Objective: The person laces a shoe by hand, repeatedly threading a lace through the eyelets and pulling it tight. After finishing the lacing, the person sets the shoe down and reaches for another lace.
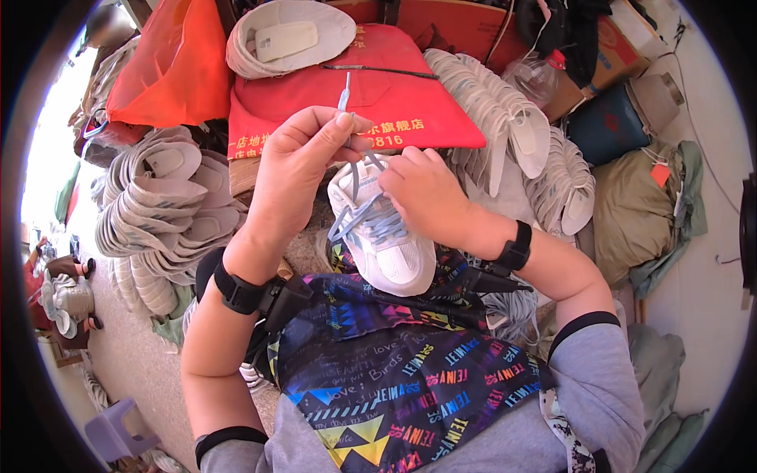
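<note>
Head view, with the white sneaker (386, 244) on my lap as landmark: left of it lie stacked pale insoles (158, 213). My left hand (296, 169), above its tongue, pinches the grey lace (347, 98), which runs up and away. My right hand (422, 193), nearer, presses curled fingers onto the eyelets.

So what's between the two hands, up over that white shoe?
In the head view, the pale blue lace spans the gap: the left hand pinches it and pulls it up, while the right hand rests at the white shoe by its eyelets.
</note>
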